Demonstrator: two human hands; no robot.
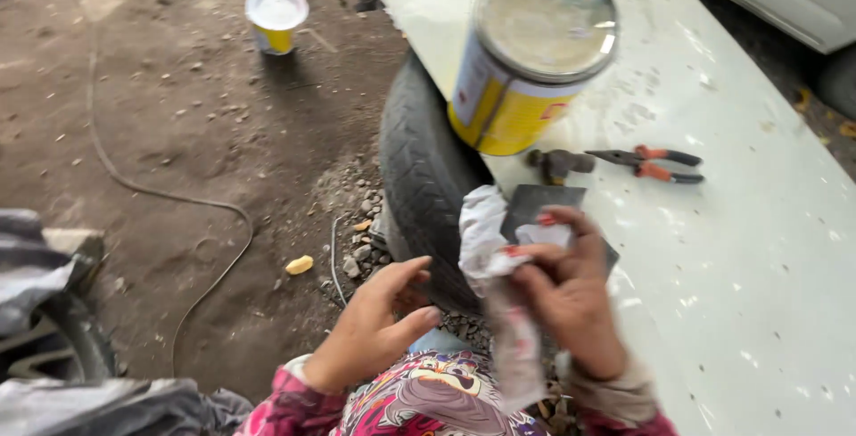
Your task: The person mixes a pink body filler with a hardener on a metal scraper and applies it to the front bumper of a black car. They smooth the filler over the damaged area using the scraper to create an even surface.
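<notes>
The crumpled white rag (486, 231) is pinched in the right hand (571, 298) over a dark scraper (542, 201) at the white surface's (758, 249) edge. The left hand (370, 329), fingers loosely curled, holds nothing. A careless swipe could knock the big can (526, 57) or pliers (651, 164) off.

Daylight, soft and even, fairly bright. Strongest light on the white surface (731, 249), washed out with little detail; mild glare on the lid of the yellow can (535, 53). Short soft shadow beside the small can (276, 19) on the dirt floor (178, 133). Both hands (571, 298) and the white rag (490, 249) are motion-blurred. Lower left corner dark, smeared. Overall slightly soft.
</notes>
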